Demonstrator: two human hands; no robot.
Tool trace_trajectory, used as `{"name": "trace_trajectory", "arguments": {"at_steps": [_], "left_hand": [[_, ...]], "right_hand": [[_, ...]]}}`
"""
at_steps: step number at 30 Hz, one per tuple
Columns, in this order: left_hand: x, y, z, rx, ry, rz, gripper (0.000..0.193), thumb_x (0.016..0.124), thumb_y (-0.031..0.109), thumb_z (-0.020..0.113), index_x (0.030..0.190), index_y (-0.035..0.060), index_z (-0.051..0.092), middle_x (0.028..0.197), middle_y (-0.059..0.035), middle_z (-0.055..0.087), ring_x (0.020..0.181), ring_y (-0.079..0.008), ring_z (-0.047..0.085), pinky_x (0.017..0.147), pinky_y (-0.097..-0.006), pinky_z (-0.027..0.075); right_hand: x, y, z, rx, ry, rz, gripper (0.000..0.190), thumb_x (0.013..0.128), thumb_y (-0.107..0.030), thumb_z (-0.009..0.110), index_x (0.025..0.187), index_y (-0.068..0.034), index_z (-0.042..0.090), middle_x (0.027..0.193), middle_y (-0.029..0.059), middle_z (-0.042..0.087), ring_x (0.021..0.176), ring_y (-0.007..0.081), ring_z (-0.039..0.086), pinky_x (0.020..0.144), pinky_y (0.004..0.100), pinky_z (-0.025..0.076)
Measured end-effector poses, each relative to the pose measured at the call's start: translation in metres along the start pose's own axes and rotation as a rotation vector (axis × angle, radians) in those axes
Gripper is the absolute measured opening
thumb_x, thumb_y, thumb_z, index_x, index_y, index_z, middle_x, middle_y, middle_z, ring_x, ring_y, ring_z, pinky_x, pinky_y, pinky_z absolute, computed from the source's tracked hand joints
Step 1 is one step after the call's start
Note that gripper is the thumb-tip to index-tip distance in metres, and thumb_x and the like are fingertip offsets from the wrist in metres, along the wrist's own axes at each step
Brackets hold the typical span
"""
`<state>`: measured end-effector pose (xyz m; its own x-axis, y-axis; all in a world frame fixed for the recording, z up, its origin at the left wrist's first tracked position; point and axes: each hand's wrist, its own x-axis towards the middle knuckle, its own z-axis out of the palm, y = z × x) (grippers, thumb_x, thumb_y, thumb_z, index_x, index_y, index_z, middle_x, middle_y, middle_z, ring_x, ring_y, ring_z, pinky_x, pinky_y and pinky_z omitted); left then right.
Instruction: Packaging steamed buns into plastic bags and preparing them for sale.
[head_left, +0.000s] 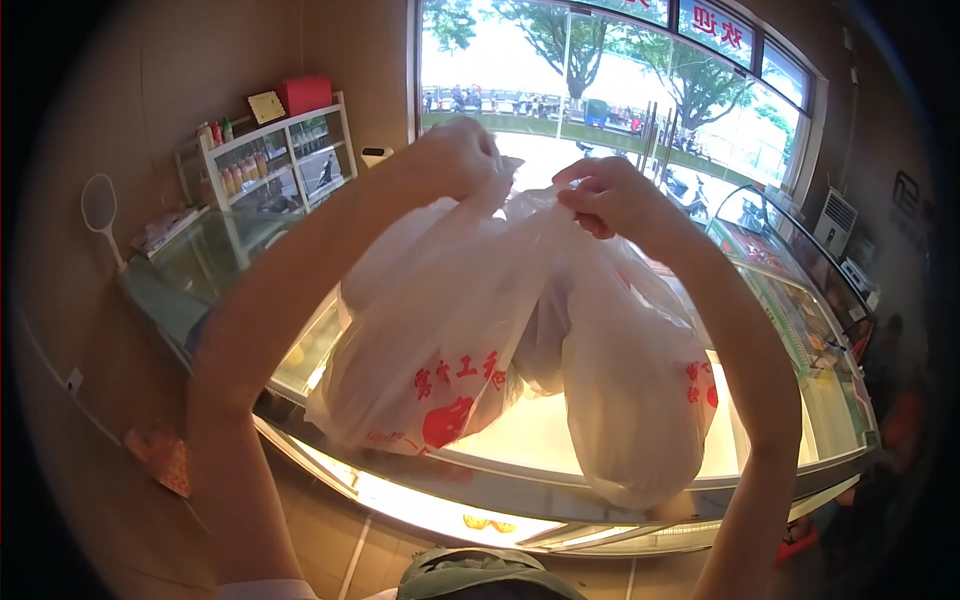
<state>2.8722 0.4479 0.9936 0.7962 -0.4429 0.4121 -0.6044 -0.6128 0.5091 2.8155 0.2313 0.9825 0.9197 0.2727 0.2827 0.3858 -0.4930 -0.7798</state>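
Observation:
My left hand grips the gathered top of a white plastic carrier bag printed in red. A little to its right, my right hand pinches the plastic near the handles between thumb and fingers. Another filled white bag hangs or rests below my right hand, and more white plastic lies behind the two. The bags stand on a lit glass display counter. What they hold is hidden; only dim, rounded shapes show through.
A white shelf with bottles stands at the back left, a red box on top. An electric fly swatter leans at far left. Glass display cases run along the right. Beyond are glass doors.

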Motion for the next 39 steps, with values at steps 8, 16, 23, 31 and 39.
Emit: {"name": "trace_trajectory", "arguments": {"at_steps": [8, 16, 23, 31, 39], "left_hand": [[-0.003, 0.054, 0.035, 0.778, 0.591, 0.498, 0.010, 0.072, 0.016, 0.066, 0.074, 0.0077, 0.070, 0.072, -0.0111, 0.066, 0.063, -0.0220, 0.060, 0.060, -0.0341, 0.049], [0.028, 0.029, 0.017, -0.460, 0.199, 0.327, 0.014, 0.085, 0.013, 0.061, 0.082, 0.0010, 0.067, 0.072, -0.0020, 0.061, 0.068, -0.0074, 0.053, 0.066, -0.0251, 0.043], [0.017, 0.006, 0.029, -0.946, -0.060, 0.234, 0.009, 0.088, 0.005, 0.055, 0.089, 0.0008, 0.062, 0.084, -0.0053, 0.057, 0.077, -0.0157, 0.057, 0.075, -0.0305, 0.048], [0.021, 0.015, 0.029, -0.827, -0.022, 0.184, 0.022, 0.088, 0.010, 0.062, 0.104, -0.0036, 0.059, 0.085, -0.0042, 0.059, 0.079, -0.0140, 0.054, 0.074, -0.0267, 0.044], [0.018, 0.021, 0.031, -0.774, -0.047, 0.142, 0.026, 0.082, 0.013, 0.070, 0.102, -0.0028, 0.063, 0.085, -0.0054, 0.062, 0.076, -0.0123, 0.055, 0.070, -0.0259, 0.045]], "right_hand": [[-0.007, 0.010, -0.016, 0.081, -0.017, -0.168, 0.021, 0.083, -0.007, 0.063, 0.100, 0.005, 0.062, 0.069, 0.0117, 0.065, 0.053, 0.0130, 0.059, 0.047, 0.0244, 0.046], [0.016, -0.008, -0.039, -0.404, -0.012, -0.351, 0.008, 0.077, -0.002, 0.062, 0.074, 0.002, 0.068, 0.061, 0.0078, 0.064, 0.048, 0.0114, 0.060, 0.043, 0.0231, 0.046], [0.055, -0.038, -0.061, -0.311, -0.114, -0.424, 0.009, 0.075, -0.008, 0.066, 0.073, 0.001, 0.069, 0.061, 0.0082, 0.064, 0.051, 0.0114, 0.059, 0.046, 0.0241, 0.045], [0.070, -0.033, -0.066, -0.268, -0.063, -0.379, 0.009, 0.073, -0.008, 0.067, 0.074, 0.001, 0.067, 0.064, 0.0079, 0.064, 0.055, 0.0130, 0.061, 0.051, 0.0238, 0.049], [0.051, -0.049, -0.038, -0.287, 0.029, -0.715, 0.011, 0.080, -0.008, 0.063, 0.087, -0.001, 0.069, 0.077, 0.0069, 0.067, 0.071, 0.0166, 0.065, 0.065, 0.0280, 0.051]]}}
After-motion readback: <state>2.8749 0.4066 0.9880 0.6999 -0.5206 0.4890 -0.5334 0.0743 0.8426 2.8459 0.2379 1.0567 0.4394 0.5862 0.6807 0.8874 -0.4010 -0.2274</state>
